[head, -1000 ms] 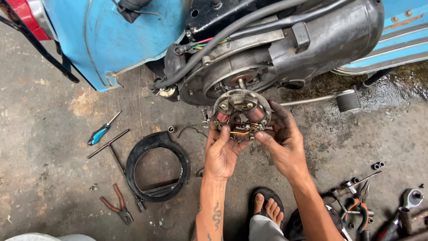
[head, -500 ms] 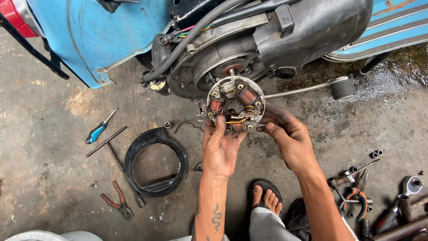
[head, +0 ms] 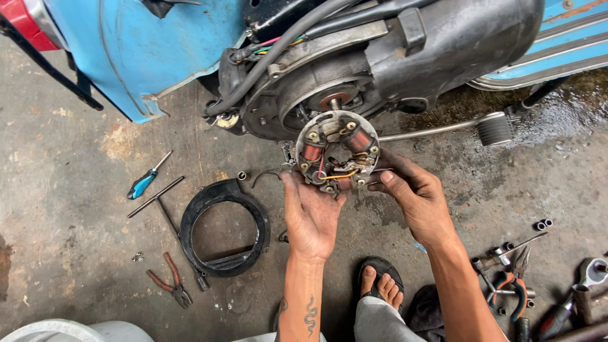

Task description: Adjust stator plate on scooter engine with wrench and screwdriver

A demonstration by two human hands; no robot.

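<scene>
A round metal stator plate (head: pixel 337 150) with copper coils and coloured wires is held up in front of the open engine housing (head: pixel 320 95) of a blue scooter. My left hand (head: pixel 311 212) supports the plate from below, palm up. From the right, my right hand (head: pixel 413 195) grips its lower right edge with the fingertips. The plate is tilted toward me and sits just clear of the housing's shaft (head: pixel 334 100).
On the concrete floor left of my hands lie a black ring cover (head: pixel 225 228), a T-handle wrench (head: pixel 166 209), a blue screwdriver (head: pixel 145 180) and red pliers (head: pixel 168 286). More tools (head: pixel 516 278) are scattered at the right. The kick-start pedal (head: pixel 494 128) juts out; my sandalled foot (head: pixel 380 285) is below.
The stator plate has come away from the engine housing and now sits lower and nearer me. Both hands stay on it, and the view has shifted slightly.
</scene>
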